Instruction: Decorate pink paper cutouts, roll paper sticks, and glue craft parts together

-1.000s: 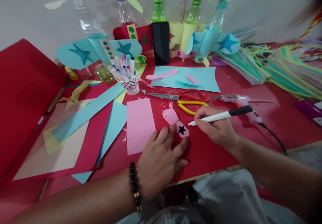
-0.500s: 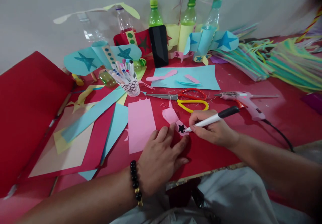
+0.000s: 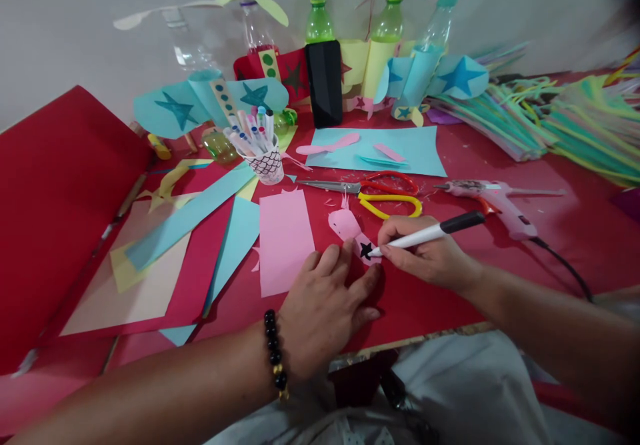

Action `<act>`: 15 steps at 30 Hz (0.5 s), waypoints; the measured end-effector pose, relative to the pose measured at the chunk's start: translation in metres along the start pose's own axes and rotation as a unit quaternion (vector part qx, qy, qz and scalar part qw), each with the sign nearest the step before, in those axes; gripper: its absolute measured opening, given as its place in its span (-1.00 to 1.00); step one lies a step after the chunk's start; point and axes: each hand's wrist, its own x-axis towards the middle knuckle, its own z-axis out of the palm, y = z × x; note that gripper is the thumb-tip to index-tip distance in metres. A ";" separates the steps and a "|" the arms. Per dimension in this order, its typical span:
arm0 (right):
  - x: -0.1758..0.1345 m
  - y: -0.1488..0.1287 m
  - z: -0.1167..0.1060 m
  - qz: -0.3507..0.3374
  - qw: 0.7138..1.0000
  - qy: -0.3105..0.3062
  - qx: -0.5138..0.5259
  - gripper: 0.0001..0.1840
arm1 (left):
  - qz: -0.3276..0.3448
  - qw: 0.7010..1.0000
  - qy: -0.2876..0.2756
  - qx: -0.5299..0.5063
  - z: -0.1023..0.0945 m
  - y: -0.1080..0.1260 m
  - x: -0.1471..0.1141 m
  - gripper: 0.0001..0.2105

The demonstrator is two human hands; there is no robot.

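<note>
My right hand (image 3: 430, 251) grips a white marker (image 3: 420, 237) with a black end, its tip touching a black star (image 3: 367, 251) on a small pink paper cutout (image 3: 345, 223). My left hand (image 3: 333, 298) lies palm down with fingers spread, its fingertips pressing the cutout's lower edge against the red table. A bracelet of black beads circles that wrist. Just left of the cutout lies a pink paper rectangle (image 3: 286, 245). Scissors (image 3: 370, 190) with one red and one yellow handle rest above the cutout, blades pointing left.
A pink glue gun (image 3: 500, 205) with a black cord lies at right. Behind stand a paper cup of markers (image 3: 265, 165), a black phone (image 3: 324, 85) and several bottles decorated with paper wings. Paper strips (image 3: 195, 211) overlap at left; blue paper (image 3: 420, 150) holds small cutouts.
The view has shifted slightly, so everything appears a little to the right. The marker tip has moved from the star's right edge into the star. My left hand stays on the cutout.
</note>
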 end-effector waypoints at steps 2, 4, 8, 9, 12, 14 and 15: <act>0.001 -0.001 0.001 0.001 1.000 0.000 0.001 -0.95 | 0.001 1.000 -0.001 0.001 0.001 0.000 0.000 -0.47; 0.001 -0.001 0.001 -0.003 1.000 -0.001 -0.004 -0.95 | 0.003 1.000 -0.002 0.000 0.002 0.000 0.000 -0.47; 0.002 -0.002 0.002 -0.007 1.000 0.005 -0.025 -0.93 | 0.005 1.000 -0.005 -0.003 0.003 0.000 0.001 -0.47; 0.001 -0.002 0.002 -0.007 1.000 0.004 -0.027 -0.92 | 0.006 1.000 -0.007 -0.004 0.003 0.000 0.001 -0.47; 0.000 0.000 0.002 -0.006 1.000 0.005 -0.030 -0.91 | 0.005 1.000 -0.010 -0.005 0.002 -0.001 0.000 -0.46; -0.001 0.001 0.001 -0.006 0.999 0.005 -0.032 -0.91 | 0.004 1.000 -0.009 -0.005 0.002 -0.001 0.000 -0.46; -0.001 0.001 0.001 -0.006 0.999 0.005 -0.034 -0.91 | 0.004 1.000 -0.008 -0.005 0.001 0.000 0.000 -0.46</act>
